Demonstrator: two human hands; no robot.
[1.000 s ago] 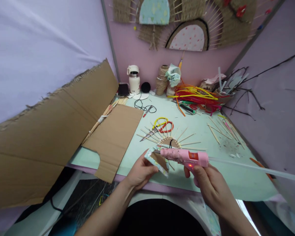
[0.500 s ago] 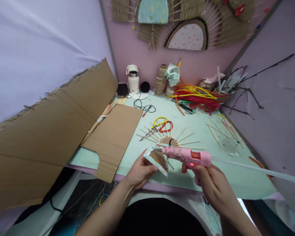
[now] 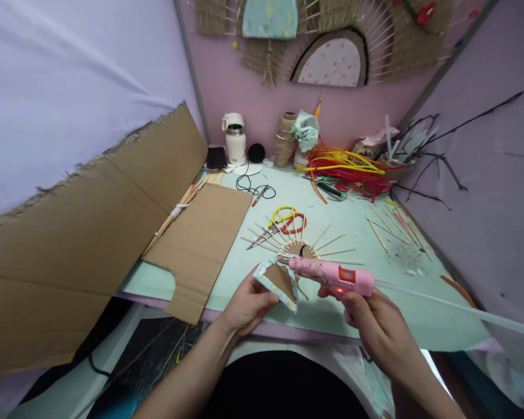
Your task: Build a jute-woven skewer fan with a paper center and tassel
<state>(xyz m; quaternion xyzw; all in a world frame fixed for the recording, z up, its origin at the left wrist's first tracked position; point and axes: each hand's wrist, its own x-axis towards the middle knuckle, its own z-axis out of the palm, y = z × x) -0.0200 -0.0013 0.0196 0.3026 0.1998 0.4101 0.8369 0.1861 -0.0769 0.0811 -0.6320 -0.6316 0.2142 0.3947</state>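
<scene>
I am watching the left hand pinching a small, angular brown cardboard piece with a blue-green patterned fabric edging, thumb on top, just above the bench. To its right, the right hand is wrapping round the handle of a smudged pink plastic glue gun; I cannot tell whether the trigger is being squeezed. Since half a second ago the nozzle has been shifting away from the wearer and slightly right, while the cardboard piece is staying nearly put. I am judging that it is now working at the far fabric edge; whether it is touching, I cannot tell.

Along the pale green surface, left to right, a big brown cardboard sheet is leaning, a flat cardboard panel is lying, yellow-and-red-handled scissors are resting beside a stick-rayed cardboard half-disc, and red and yellow strips are heaping up behind.

Lilac fabric is hanging at left; woven half-round pieces are decorating the pink wall; dark bare branches are jutting out at right.
</scene>
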